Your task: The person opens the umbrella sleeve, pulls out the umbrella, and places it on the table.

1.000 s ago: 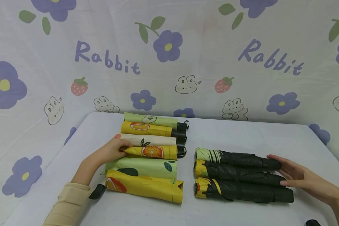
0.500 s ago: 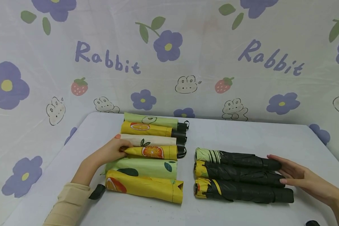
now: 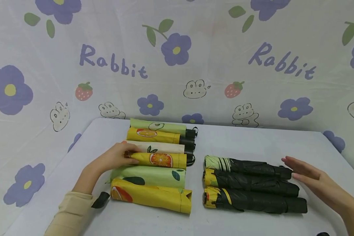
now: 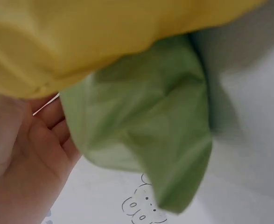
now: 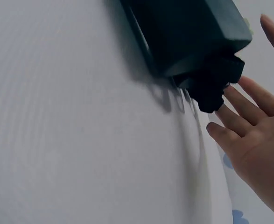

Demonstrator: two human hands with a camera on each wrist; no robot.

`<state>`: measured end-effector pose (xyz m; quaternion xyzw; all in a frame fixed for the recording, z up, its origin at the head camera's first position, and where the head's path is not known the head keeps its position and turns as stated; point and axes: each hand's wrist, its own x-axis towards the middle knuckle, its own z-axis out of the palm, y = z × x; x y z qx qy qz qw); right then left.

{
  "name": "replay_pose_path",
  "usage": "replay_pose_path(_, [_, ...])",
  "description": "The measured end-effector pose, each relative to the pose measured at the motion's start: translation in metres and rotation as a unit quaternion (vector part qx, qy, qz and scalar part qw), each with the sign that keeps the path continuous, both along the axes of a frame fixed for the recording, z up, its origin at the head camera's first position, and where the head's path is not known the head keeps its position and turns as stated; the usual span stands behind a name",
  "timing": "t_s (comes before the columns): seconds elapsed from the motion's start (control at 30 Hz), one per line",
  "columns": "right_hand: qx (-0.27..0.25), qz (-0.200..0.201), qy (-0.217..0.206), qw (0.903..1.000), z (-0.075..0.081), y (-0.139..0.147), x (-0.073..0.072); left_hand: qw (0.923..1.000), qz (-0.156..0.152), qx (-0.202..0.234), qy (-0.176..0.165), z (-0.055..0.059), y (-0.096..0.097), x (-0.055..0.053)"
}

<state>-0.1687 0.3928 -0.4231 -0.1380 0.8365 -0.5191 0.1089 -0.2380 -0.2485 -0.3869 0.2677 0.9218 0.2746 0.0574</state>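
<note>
In the head view, my left hand (image 3: 118,155) grips the left end of a yellow umbrella sleeve (image 3: 160,160) printed with an orange slice. Just below lie a light green sleeve (image 3: 156,176) and another yellow sleeve (image 3: 150,195); no handles stick out of these two. My right hand (image 3: 321,183) has its fingers extended beside the handle end of a folded black umbrella (image 3: 250,166) with a green striped end. Two more black umbrellas, a middle one (image 3: 250,182) and a front one (image 3: 259,200), lie below it. The right wrist view shows that hand (image 5: 258,135) behind a dark handle (image 5: 193,32).
Beyond my left hand lie three sleeved umbrellas with black handles: a cream one (image 3: 162,146), a yellow one (image 3: 153,135) and a light green one (image 3: 159,126). A patterned cloth (image 3: 218,39) hangs behind the white table (image 3: 239,137).
My right hand's fingers have lifted and drawn slightly away from the umbrella ends. The gripped yellow sleeve has shifted slightly right, and my left thumb has moved right along it.
</note>
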Motion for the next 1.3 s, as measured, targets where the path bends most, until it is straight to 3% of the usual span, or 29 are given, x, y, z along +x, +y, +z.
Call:
replay_pose_path(0.23, [-0.034,-0.027,0.019,0.9989,0.009,-0.005,0.0,0.9989,0.034,0.033,-0.008,0.004,-0.003,-0.003])
replay_pose_path(0.53, [-0.151,0.006,0.039,0.9877,0.023,-0.021,-0.007,0.9942,0.067,0.057,0.062,0.003,-0.015,-0.014])
replay_pose_path(0.73, [-0.199,0.024,0.05,0.9784,0.027,-0.034,-0.012,0.9925,0.084,0.046,0.076,-0.003,-0.021,-0.02])
replay_pose_path(0.97, [-0.19,0.019,0.057,0.9799,0.031,-0.049,-0.018,0.9934,0.086,0.048,0.059,-0.013,-0.026,-0.024])
replay_pose_path(1.3, [-0.201,0.013,0.042,0.9785,0.037,-0.08,-0.029,0.9936,0.09,0.043,0.053,-0.017,-0.028,-0.024])
